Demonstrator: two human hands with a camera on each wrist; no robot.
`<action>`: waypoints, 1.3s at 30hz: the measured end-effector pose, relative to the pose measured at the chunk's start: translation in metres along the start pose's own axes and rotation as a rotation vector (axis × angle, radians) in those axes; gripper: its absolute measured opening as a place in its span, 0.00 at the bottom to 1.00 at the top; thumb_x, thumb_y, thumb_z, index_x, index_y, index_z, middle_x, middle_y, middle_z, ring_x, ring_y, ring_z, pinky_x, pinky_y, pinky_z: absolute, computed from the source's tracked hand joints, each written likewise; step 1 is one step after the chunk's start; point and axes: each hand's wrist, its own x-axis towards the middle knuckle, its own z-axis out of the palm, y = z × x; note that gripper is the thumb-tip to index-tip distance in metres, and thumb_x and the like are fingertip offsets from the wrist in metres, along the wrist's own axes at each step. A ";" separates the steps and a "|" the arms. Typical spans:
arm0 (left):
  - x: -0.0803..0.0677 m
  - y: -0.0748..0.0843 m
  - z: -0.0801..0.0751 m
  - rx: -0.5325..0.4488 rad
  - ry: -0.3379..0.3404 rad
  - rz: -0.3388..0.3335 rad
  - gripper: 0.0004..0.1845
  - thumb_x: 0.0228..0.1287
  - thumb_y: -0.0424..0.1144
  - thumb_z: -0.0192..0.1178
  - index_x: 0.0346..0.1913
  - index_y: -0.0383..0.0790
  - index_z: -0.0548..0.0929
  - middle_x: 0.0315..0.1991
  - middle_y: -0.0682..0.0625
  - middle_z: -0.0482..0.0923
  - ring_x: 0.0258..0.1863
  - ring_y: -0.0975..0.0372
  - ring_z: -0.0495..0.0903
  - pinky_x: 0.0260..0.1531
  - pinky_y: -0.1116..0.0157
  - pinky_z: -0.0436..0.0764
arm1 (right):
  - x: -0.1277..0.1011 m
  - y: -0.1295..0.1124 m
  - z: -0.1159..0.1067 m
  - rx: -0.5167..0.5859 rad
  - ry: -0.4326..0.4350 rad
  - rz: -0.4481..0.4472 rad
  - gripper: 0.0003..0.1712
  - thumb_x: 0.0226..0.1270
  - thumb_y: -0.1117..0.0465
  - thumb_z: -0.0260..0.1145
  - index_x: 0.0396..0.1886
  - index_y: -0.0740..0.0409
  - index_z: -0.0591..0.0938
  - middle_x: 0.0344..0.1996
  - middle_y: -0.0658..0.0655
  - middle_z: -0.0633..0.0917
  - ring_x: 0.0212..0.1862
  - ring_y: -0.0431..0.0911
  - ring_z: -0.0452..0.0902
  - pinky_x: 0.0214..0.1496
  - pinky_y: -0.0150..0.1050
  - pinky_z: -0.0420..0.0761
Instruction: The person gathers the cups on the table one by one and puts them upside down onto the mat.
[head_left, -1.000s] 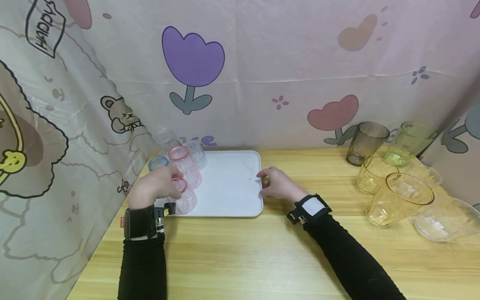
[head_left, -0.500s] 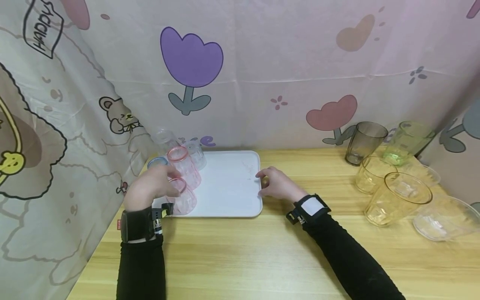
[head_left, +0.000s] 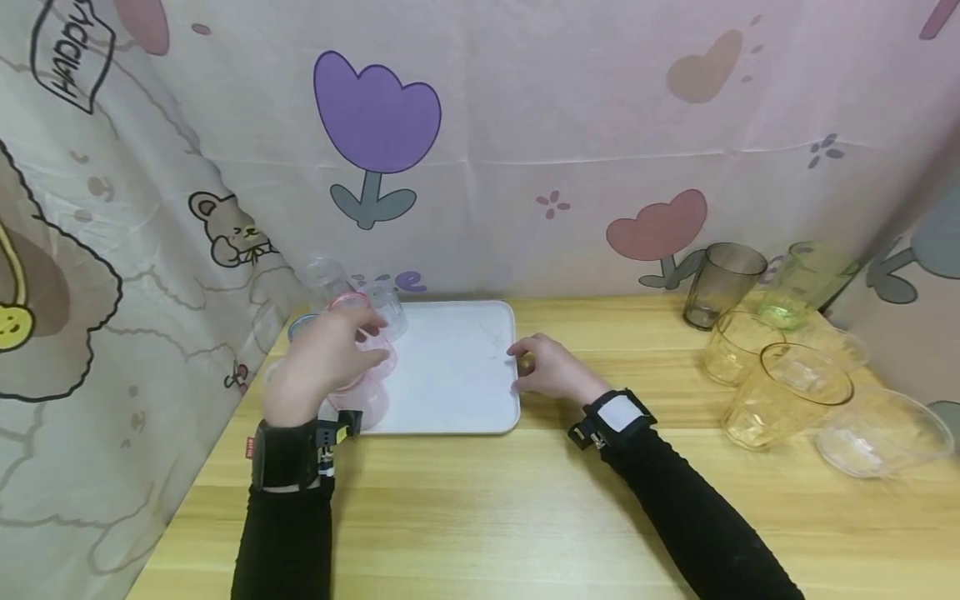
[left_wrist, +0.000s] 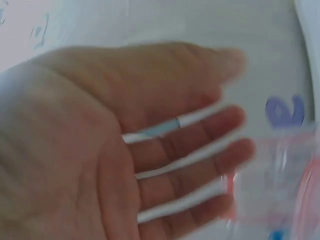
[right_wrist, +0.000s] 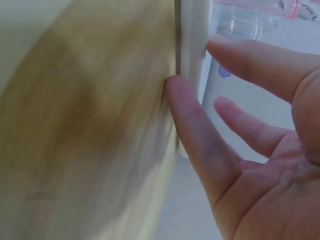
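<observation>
"HAPPY" in outlined badge on curtain point(head_left: 71, 57), upper left, tilted. Purple letters behind cups point(head_left: 390, 304), unreadable.

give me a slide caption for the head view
Left hand over pink cups on a white tray; right hand at the tray's edge.

Pink cups point(head_left: 365, 367) (upside down) on tray point(head_left: 457, 392).

Left hand point(head_left: 322, 362) covering most of the pink cups point(head_left: 365, 392) on the white tray point(head_left: 457, 375), grip unclear, left wrist view motion-blurred, clear bowl point(head_left: 881, 433) cut by the right edge, right wrist view's wooden table point(right_wrist: 75, 125) smeared
</observation>
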 end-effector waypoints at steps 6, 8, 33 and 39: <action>0.014 0.025 0.030 0.006 -0.044 0.171 0.20 0.65 0.34 0.70 0.59 0.36 0.84 0.51 0.44 0.86 0.50 0.51 0.84 0.51 0.52 0.83 | -0.001 0.000 0.004 0.022 -0.007 -0.007 0.32 0.58 0.69 0.79 0.63 0.69 0.79 0.57 0.66 0.80 0.49 0.52 0.84 0.47 0.39 0.86; 0.017 0.035 0.042 0.040 -0.078 0.199 0.19 0.65 0.35 0.71 0.58 0.38 0.85 0.50 0.46 0.86 0.49 0.53 0.84 0.50 0.54 0.83 | -0.002 0.000 0.004 0.026 -0.008 -0.008 0.32 0.58 0.69 0.79 0.63 0.69 0.79 0.56 0.65 0.82 0.49 0.52 0.84 0.48 0.39 0.86; 0.019 0.089 0.146 0.366 -0.291 0.344 0.14 0.62 0.35 0.69 0.23 0.51 0.77 0.30 0.58 0.75 0.29 0.63 0.75 0.30 0.59 0.81 | -0.025 0.005 0.000 0.072 0.022 0.015 0.29 0.65 0.66 0.75 0.64 0.68 0.79 0.58 0.65 0.83 0.54 0.57 0.84 0.52 0.43 0.86; 0.024 0.087 0.144 0.382 -0.281 0.293 0.15 0.59 0.35 0.70 0.21 0.51 0.77 0.30 0.57 0.76 0.31 0.62 0.78 0.31 0.56 0.83 | -0.041 -0.003 -0.009 0.114 0.204 -0.019 0.31 0.68 0.62 0.73 0.68 0.67 0.76 0.58 0.66 0.82 0.51 0.58 0.85 0.49 0.46 0.87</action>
